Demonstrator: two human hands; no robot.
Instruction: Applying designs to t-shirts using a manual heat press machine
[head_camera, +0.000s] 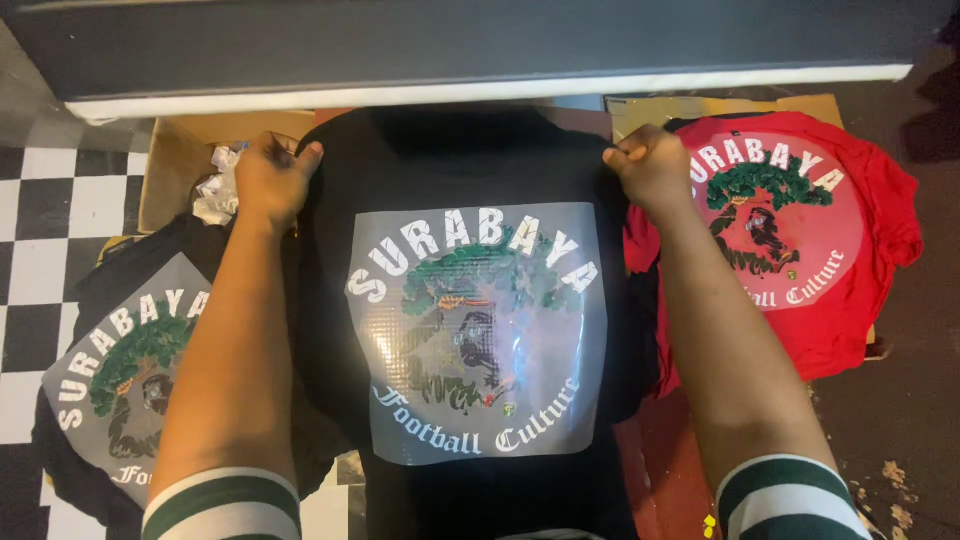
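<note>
The left hand (268, 178) is closed on the upper left edge of a black T-shirt (480, 170), thumb on top and fingers curled under the cloth. The right hand (652, 168) is clenched in a fist on the shirt's upper right edge. The shirt lies spread flat between both forearms, directly below a dark slab with a white edge (480, 90), and carries a square glossy transfer sheet (480, 330) showing a tree and white lettering. A red T-shirt (850, 290) with the same print lies just beside it on the right, on cardboard (640, 110). Another black shirt (110, 290) with the same transfer lies to the left, over a black-and-white checkered floor (50, 200). Crumpled white paper (215, 190) sits by the left hand.
</note>
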